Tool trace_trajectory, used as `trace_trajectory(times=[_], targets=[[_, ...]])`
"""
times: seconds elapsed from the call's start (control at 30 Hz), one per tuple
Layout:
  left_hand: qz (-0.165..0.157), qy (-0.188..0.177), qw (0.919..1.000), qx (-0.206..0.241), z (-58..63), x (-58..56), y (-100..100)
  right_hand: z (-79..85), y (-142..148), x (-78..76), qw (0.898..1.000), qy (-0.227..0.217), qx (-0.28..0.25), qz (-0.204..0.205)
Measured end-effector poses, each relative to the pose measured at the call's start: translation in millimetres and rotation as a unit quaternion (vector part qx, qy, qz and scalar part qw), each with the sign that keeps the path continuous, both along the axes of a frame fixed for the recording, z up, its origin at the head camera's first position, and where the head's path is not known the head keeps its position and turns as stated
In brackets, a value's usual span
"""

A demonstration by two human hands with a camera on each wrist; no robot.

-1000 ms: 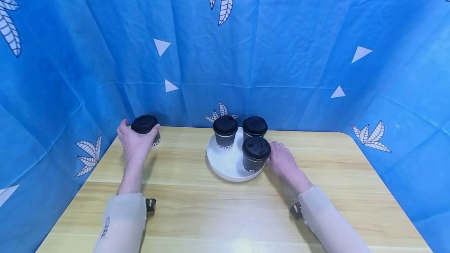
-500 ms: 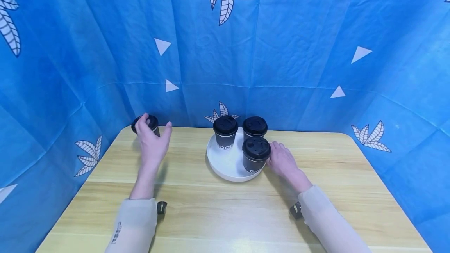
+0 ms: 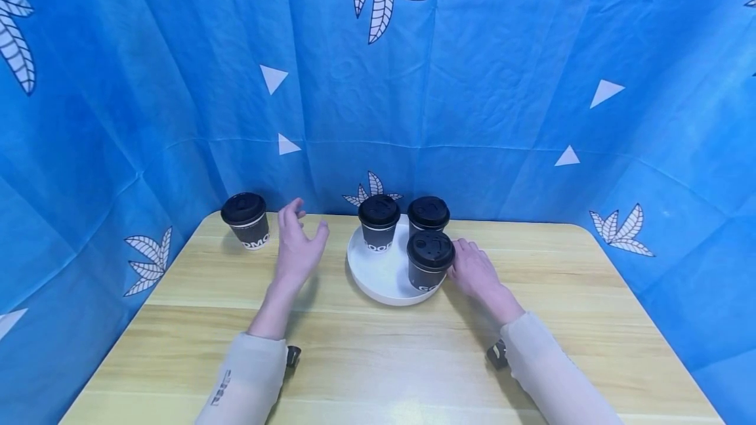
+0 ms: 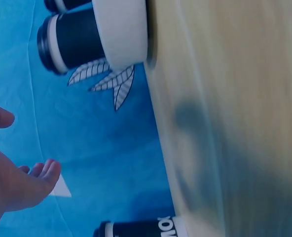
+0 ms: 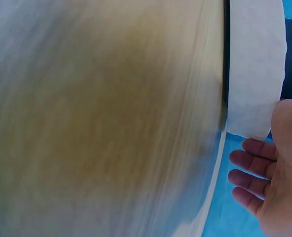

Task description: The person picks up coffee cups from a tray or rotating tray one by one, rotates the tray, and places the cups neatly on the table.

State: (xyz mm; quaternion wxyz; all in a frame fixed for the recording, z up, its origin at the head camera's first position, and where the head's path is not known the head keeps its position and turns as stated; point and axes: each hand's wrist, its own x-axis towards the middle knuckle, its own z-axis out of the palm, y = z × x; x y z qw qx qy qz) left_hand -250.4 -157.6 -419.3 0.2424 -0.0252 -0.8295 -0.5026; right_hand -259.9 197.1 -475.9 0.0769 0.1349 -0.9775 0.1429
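Observation:
In the head view my left hand (image 3: pixel 298 248) hovers over the table between a lidded coffee cup (image 3: pixel 247 220) and the round white tray (image 3: pixel 369 284). Its thumb and fingers are spread and touch nothing. That dark paper cup stands upright on the table at the back left. Three more black-lidded cups sit upright in the tray: a left cup (image 3: pixel 378 222), a back cup (image 3: pixel 428 214) and a front cup (image 3: pixel 430 258). My right hand (image 3: pixel 475 271) grips the tray's right rim; in the right wrist view its thumb lies over the tray wall (image 5: pixel 254 69), with the index finger against the outside.
The light wooden table (image 3: pixel 354 359) ends at the back against a blue curtain (image 3: pixel 502 84) with white leaf and triangle prints. Dark wrist straps show under both sleeves.
My left hand has let go of the cup at the back left and moved right, away from it. The cup stays standing there. My right hand and the tray have not moved.

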Motion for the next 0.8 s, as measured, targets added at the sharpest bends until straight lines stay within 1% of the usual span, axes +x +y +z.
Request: trace_trajectory(times=[0.1,0.2,0.4,0.5,0.67,0.8], targets=[[-0.017,-0.027,0.9994,-0.011,-4.0,0.3,7,-0.6,0,-0.4,1.0,0.003,0.001,0.0],[-0.026,-0.055,0.9978,-0.025,-8.4,-0.7,14,-1.0,0,-0.9,1.0,0.004,0.0,-0.001],[-0.041,-0.107,0.9916,-0.061,-13.9,-2.8,28,0.1,0,0.0,1.0,0.002,-0.001,-0.002],[-0.049,-0.124,0.9879,-0.079,-15.2,-3.6,34,0.9,0,0.7,1.0,0.001,-0.002,-0.003],[-0.05,-0.149,0.9807,-0.116,-18.6,-5.6,40,0.4,0,0.8,1.0,0.001,-0.001,-0.003],[-0.051,-0.171,0.9746,-0.136,-20.2,-5.7,42,0.6,0,1.3,1.0,0.002,-0.003,-0.002]])
